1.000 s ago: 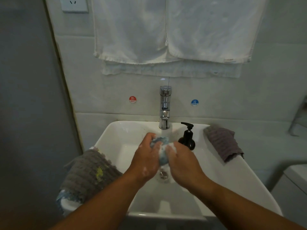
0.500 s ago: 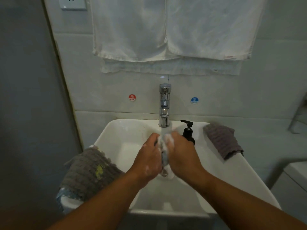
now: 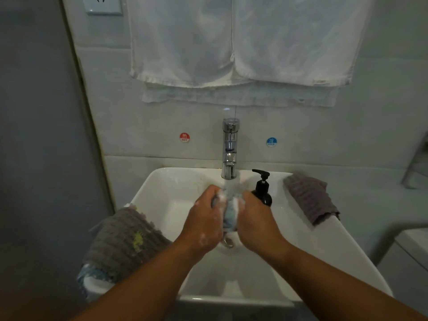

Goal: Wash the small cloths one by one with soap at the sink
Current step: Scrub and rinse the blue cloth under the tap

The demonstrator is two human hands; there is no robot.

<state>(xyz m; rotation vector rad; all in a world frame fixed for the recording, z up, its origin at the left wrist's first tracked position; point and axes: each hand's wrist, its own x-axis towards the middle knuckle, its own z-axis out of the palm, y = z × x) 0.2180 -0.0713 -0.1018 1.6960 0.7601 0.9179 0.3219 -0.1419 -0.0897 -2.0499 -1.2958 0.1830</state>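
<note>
A small light-blue cloth (image 3: pixel 230 215), soapy and bunched, is squeezed between my left hand (image 3: pixel 205 220) and my right hand (image 3: pixel 256 220) over the middle of the white sink (image 3: pixel 312 246). Both hands grip it under water running from the chrome tap (image 3: pixel 230 149). Suds cover my fingers. A black soap pump bottle (image 3: pixel 262 188) stands just right of the tap. A grey cloth with a yellow stain (image 3: pixel 122 244) hangs over the sink's left rim, with a bluish cloth (image 3: pixel 90 274) under it. A purple-grey cloth (image 3: pixel 311 198) lies on the right rim.
White towels (image 3: pixel 240 42) hang on the wall above the tap. Red hot (image 3: pixel 184 137) and blue cold (image 3: pixel 271 142) stickers flank the tap. A grey wall (image 3: pixel 41 158) closes in the left side. A white fixture (image 3: pixel 414 249) stands at the lower right.
Both hands have kept rubbing the blue cloth under the running water; the cloth is now stretched more upright between the palms, and the hands have shifted slightly toward the tap.
</note>
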